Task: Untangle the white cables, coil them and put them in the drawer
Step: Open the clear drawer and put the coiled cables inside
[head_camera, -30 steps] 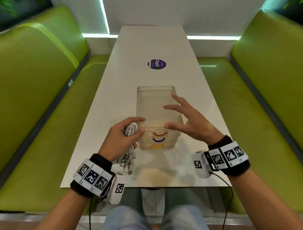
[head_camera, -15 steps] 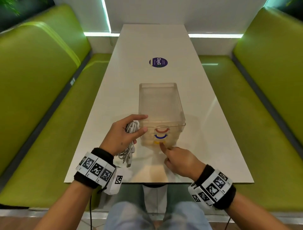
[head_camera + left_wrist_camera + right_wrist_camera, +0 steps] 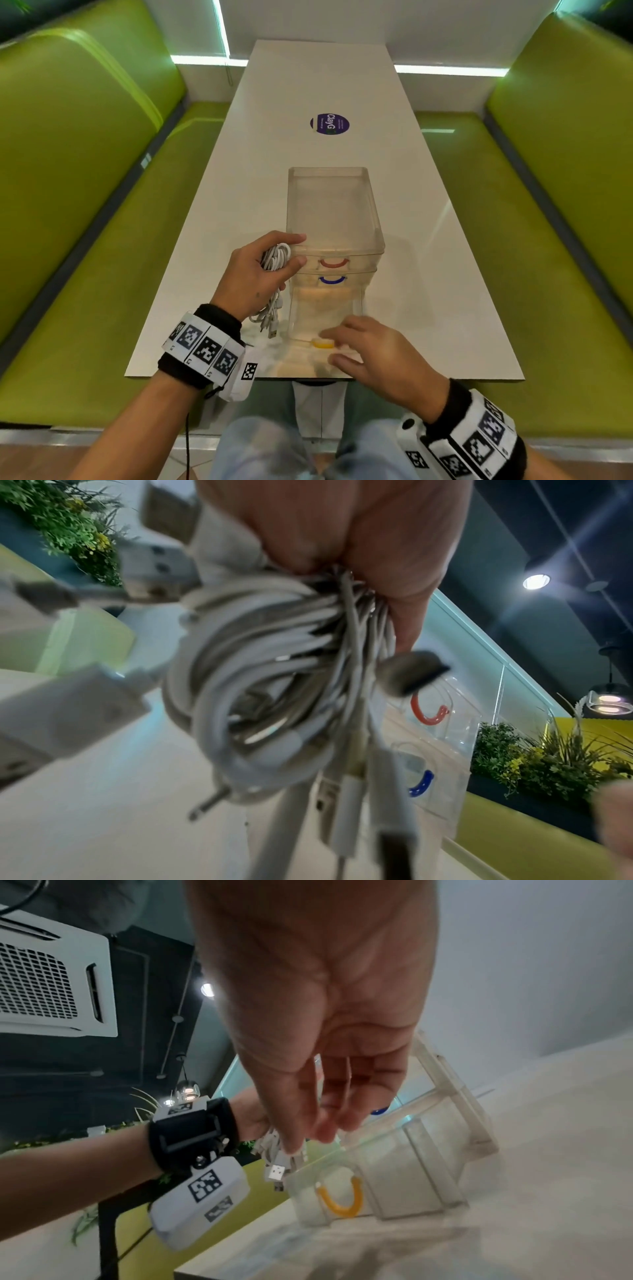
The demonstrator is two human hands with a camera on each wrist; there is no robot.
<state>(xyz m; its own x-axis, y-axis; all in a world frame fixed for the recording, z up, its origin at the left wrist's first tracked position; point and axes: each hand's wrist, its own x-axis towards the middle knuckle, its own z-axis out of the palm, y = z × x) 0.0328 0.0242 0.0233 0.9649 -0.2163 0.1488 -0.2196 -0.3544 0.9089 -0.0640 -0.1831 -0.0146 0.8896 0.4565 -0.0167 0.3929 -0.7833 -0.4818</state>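
Several coiled white rubbery cables (image 3: 274,262) are sitting bunched in my left hand (image 3: 255,275), fingers curling round them beside the clear plastic drawer unit (image 3: 334,219). They're looking light, floppy, plugs dangling, so I'm gripping mid-coil. My right hand (image 3: 380,356) is hovering loose-fingered, holding nothing, over the pulled-out yellow-handled bottom drawer (image 3: 325,317).

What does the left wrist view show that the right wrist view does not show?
Only the left wrist view shows the coiled white cables close up, gripped by the left hand, and the red handle.

Only the right wrist view shows the pulled-out bottom drawer with its yellow handle, below the right hand, whose fingers hang loose.

Both show the clear drawer unit and the white table.
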